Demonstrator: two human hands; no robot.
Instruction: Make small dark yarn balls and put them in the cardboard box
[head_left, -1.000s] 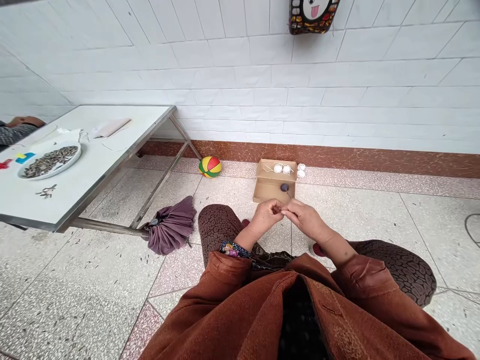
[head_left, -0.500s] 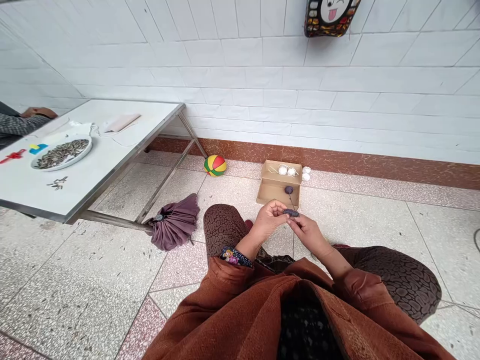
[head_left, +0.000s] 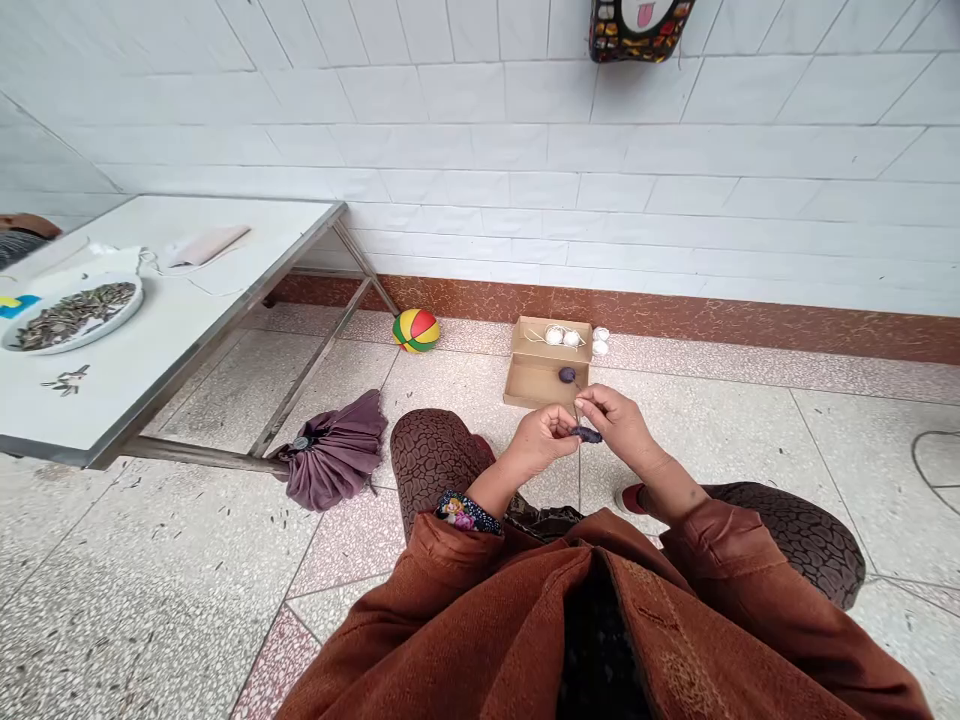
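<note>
Between the fingertips of my left hand (head_left: 541,442) is a small dark purple-grey bundle of wound yarn (head_left: 587,435). My right hand (head_left: 616,418) is just above it, thumb and forefinger pinched on the dark yarn strand (head_left: 576,408). That strand runs toward a dark yarn ball (head_left: 567,375) in the open cardboard box (head_left: 536,383) on the floor beyond my hands. White yarn balls (head_left: 562,337) lie in the box's far half, and more white balls (head_left: 601,340) sit just outside its right edge.
A folded purple umbrella (head_left: 337,455) leans by the leg of a white table (head_left: 217,225) at left. On the table stands a plate (head_left: 124,325) of seeds. A colourful ball (head_left: 415,330) rests near the wall. Part of another person's arm (head_left: 26,238) shows at far left.
My right hand has lifted off the bundle and moved up, drawing the strand with it. My left hand keeps the bundle. The whole view has shifted slightly.
</note>
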